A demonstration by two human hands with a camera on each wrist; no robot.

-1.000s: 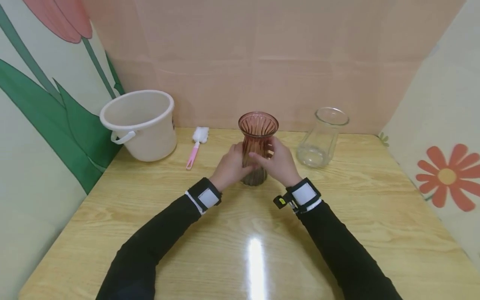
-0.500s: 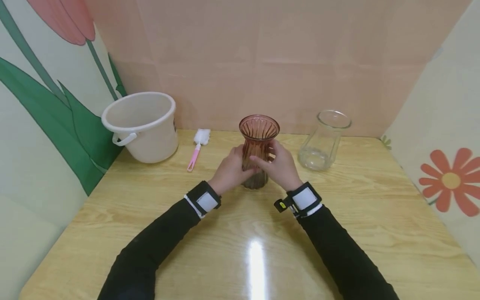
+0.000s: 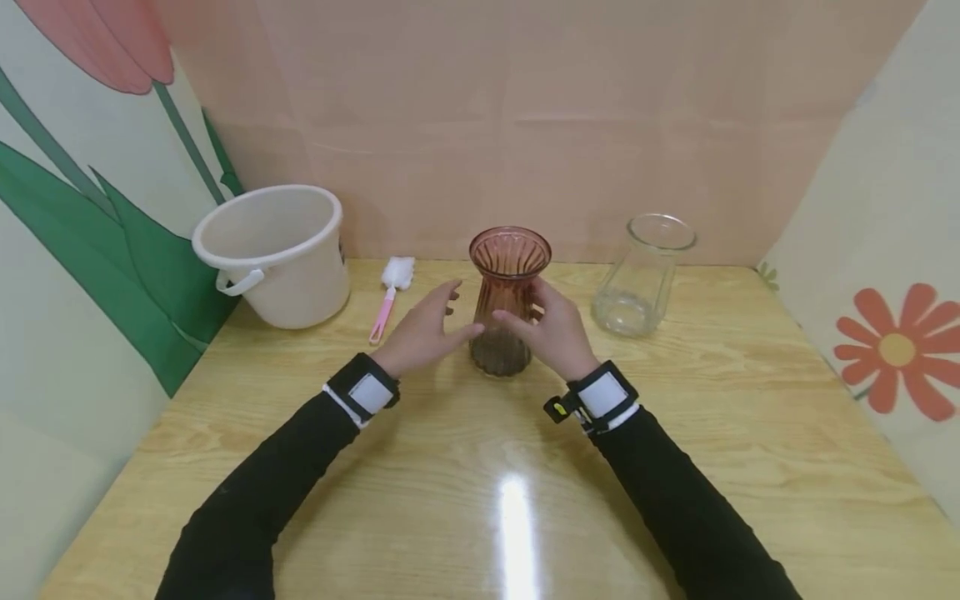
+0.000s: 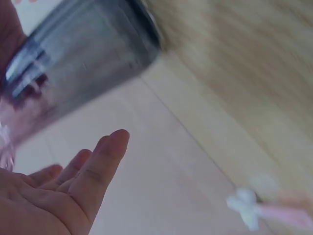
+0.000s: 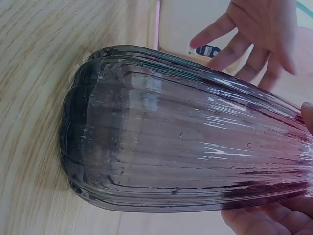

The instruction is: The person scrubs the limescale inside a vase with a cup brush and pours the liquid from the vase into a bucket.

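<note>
Ribbed vase: the pink-brown ribbed glass vase stands upright on the wooden table, in the middle of the far half, its flared mouth facing up and its dark base flat on the wood.
Right hand: the right hand grips the vase at its narrow waist, fingers round the far side and thumb across the front; in the right wrist view its fingertips curl against the glass.
Left hand: the left hand is off the vase, just to its left, fingers spread and straight, holding nothing; a small gap shows between its fingertips and the glass. The left wrist view shows the same open palm apart from the blurred vase.
Left of the vase: a pink-handled bottle brush with a white head lies on the table near the left hand, and beyond it a white plastic bucket stands in the back left corner, close to the wall.
Right of the vase: a clear glass vase stands upright, well apart from the right hand, near the back wall.
Open room: the near half of the table, under and between the black sleeves, is bare wood up to its front edge; the right side up to the flowered wall is bare as well.
Edges: the vase stands well in from every table edge; bucket and clear vase sit nearest the back edge.
</note>
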